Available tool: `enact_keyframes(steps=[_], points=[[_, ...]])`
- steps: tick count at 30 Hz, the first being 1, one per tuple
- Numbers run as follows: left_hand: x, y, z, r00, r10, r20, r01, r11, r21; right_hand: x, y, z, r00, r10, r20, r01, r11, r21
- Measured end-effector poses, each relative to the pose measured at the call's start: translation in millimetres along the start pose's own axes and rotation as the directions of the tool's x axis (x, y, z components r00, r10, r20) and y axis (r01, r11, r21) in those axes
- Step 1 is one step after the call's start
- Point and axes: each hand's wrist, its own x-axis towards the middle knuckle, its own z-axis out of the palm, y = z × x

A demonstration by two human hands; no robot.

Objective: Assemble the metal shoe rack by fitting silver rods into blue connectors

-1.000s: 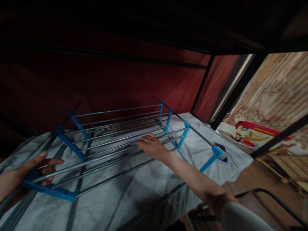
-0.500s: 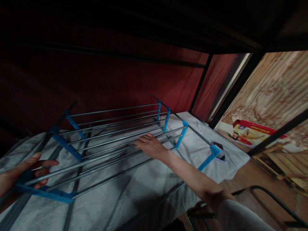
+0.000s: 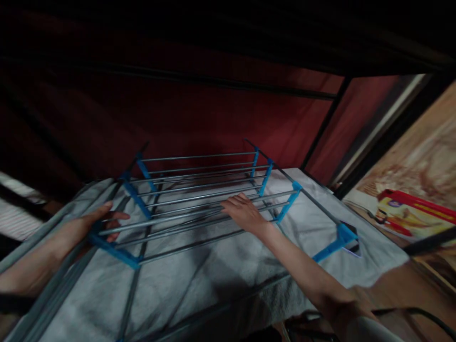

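Observation:
A shoe rack [image 3: 199, 195] of thin grey metal tubes and blue plastic brackets lies on its side across a pale cloth. My left hand [image 3: 103, 223] is closed around its near left corner, at the blue bracket [image 3: 116, 251], with the thumb on top and fingers reaching past the tube end. Some of its fingers are hidden behind the frame. My right hand [image 3: 244, 211] rests over the middle tubes, its fingers curled down onto them. At the right end, another blue bracket [image 3: 333, 244] sticks out toward me from the side pole.
The cloth-covered bed [image 3: 221, 280] stands inside a dark metal frame [image 3: 329, 118], with a red wall behind. A phone [image 3: 352, 244] lies at the right, partly behind a bracket. Beyond it stands a red and yellow box [image 3: 415, 213]. A dark bar crosses overhead.
The view has turned left, so the rack and bed sit further right in the picture. Both hands keep about the same places on the rack.

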Motion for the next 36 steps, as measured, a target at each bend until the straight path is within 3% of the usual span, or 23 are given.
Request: enact_keyframes(steps=[4,19,36], points=[[-25.3,7.6,10.2,0.988,0.010,0.155,0.003,0.997,-0.079,-4.8,3.1,2.9,0.998,-0.015,-0.064,0.016,1.000,0.012],[-16.0,-0.1,6.9,0.971,-0.048,0.235,0.070,0.994,-0.088,-8.4,9.9,7.2,0.990,-0.091,-0.106,0.088,0.996,-0.033],[-11.3,-3.7,6.5,0.967,-0.014,0.256,0.047,0.991,-0.124,-10.4,12.2,11.3,0.986,-0.101,-0.136,0.100,0.995,-0.018]])
